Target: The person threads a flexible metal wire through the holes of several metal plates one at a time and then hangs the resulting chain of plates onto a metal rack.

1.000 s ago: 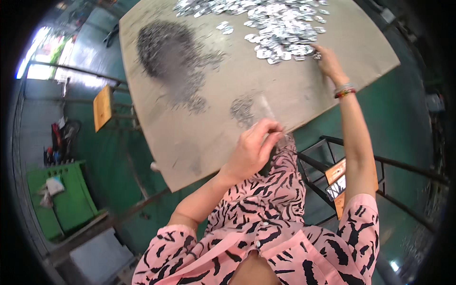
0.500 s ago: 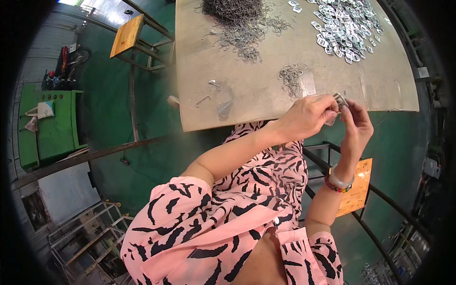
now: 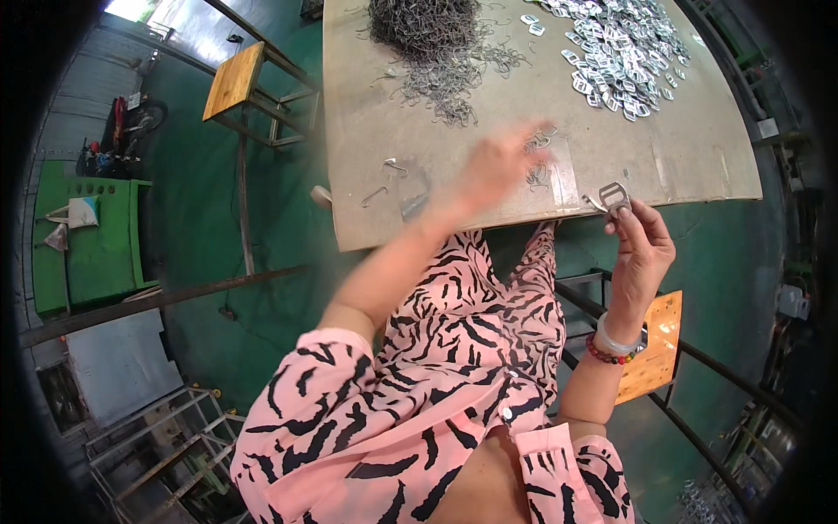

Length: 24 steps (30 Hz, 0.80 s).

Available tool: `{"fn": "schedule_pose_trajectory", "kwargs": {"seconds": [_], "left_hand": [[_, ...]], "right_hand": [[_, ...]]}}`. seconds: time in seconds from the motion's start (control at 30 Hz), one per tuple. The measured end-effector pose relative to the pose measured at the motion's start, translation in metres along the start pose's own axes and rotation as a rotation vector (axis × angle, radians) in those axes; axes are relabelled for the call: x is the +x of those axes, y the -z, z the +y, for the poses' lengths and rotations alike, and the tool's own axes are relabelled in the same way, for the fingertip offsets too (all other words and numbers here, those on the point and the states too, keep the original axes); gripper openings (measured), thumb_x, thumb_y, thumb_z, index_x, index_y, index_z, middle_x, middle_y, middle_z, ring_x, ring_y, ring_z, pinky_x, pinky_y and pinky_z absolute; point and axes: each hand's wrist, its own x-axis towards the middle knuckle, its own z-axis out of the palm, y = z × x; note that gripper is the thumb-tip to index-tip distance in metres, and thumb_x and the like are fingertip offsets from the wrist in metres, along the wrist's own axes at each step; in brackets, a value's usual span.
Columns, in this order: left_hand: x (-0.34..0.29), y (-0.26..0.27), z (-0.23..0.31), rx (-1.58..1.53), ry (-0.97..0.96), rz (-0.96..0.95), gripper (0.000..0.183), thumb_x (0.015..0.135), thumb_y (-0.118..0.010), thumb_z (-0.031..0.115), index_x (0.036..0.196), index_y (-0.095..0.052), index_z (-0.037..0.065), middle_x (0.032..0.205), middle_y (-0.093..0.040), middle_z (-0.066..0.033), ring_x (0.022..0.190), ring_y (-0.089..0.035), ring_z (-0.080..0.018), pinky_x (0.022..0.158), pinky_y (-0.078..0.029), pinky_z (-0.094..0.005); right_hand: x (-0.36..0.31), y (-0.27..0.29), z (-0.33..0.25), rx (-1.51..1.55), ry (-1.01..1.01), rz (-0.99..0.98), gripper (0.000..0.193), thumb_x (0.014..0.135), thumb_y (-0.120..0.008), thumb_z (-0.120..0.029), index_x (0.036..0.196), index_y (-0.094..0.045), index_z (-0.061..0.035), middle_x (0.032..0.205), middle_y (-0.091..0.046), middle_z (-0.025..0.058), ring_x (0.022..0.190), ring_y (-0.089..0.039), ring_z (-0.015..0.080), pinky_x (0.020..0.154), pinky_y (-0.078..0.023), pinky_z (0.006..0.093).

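My right hand, with a bracelet and bangle at the wrist, pinches a flat silver metal buckle at the table's near edge. A curved wire hook sticks out at the buckle's left side; how the two join is too small to tell. My left hand is over the tabletop, smeared by motion, with its fingers at a small heap of wire hooks. It partly covers that heap, and whether it holds a hook does not show.
On the table lie a big dark heap of wire hooks and, at the far right, a heap of silver buckles. Two single hooks lie near the left edge. Wooden stools stand left of the table and beside my right forearm.
My left hand has left the buckle and moved left and away from me to the small hook heap. My right hand keeps the buckle, now more fully in sight.
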Motion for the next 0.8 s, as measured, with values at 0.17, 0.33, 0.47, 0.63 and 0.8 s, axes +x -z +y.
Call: {"fn": "schedule_pose_trajectory", "kwargs": {"seconds": [0.17, 0.33, 0.47, 0.63, 0.8], "left_hand": [[0.057, 0.052, -0.109, 0.728, -0.179, -0.306, 0.02, 0.078, -0.063, 0.017, 0.098, -0.066, 0.013, 0.089, -0.06, -0.0063, 0.091, -0.055, -0.0237, 0.081, -0.046, -0.036], [0.07, 0.056, -0.123, 0.851, -0.339, -0.482, 0.012, 0.078, -0.063, 0.02, 0.088, -0.066, 0.014, 0.087, -0.061, -0.0039, 0.09, -0.056, -0.0236, 0.078, -0.048, -0.0357], [0.08, 0.061, -0.097, 0.73, -0.21, -0.27, 0.013, 0.078, -0.064, 0.021, 0.087, -0.065, 0.011, 0.085, -0.063, -0.0052, 0.086, -0.06, -0.026, 0.074, -0.049, -0.0376], [0.084, 0.057, -0.11, 0.976, 0.109, -0.314, 0.021, 0.075, -0.067, 0.018, 0.094, -0.065, 0.009, 0.09, -0.066, -0.0109, 0.085, -0.063, -0.0299, 0.073, -0.05, -0.0407], [0.082, 0.07, -0.095, 0.764, 0.282, -0.344, 0.017, 0.073, -0.069, 0.017, 0.088, -0.069, 0.009, 0.09, -0.066, -0.0119, 0.083, -0.064, -0.0303, 0.074, -0.051, -0.0404]], "right_hand": [[0.0, 0.008, -0.004, -0.056, -0.065, -0.035, 0.015, 0.077, -0.062, 0.007, 0.092, -0.062, 0.0079, 0.08, -0.065, 0.0125, 0.062, -0.06, 0.0162, 0.059, -0.049, 0.0247], [-0.003, 0.019, -0.004, -0.024, -0.045, -0.054, 0.016, 0.078, -0.062, 0.006, 0.093, -0.062, 0.0086, 0.081, -0.065, 0.0136, 0.064, -0.061, 0.0165, 0.059, -0.049, 0.025], [-0.006, 0.026, -0.011, -0.085, -0.011, -0.017, 0.016, 0.078, -0.061, 0.006, 0.094, -0.062, 0.0088, 0.081, -0.065, 0.0134, 0.065, -0.061, 0.0157, 0.059, -0.05, 0.025], [-0.011, 0.032, -0.02, -0.091, 0.008, -0.058, 0.015, 0.078, -0.061, 0.006, 0.093, -0.063, 0.008, 0.081, -0.065, 0.0132, 0.066, -0.061, 0.0156, 0.058, -0.05, 0.025], [-0.02, 0.034, -0.024, -0.102, 0.019, -0.032, 0.015, 0.078, -0.061, 0.007, 0.093, -0.062, 0.0081, 0.081, -0.065, 0.0134, 0.066, -0.061, 0.0157, 0.059, -0.049, 0.0248]]}}
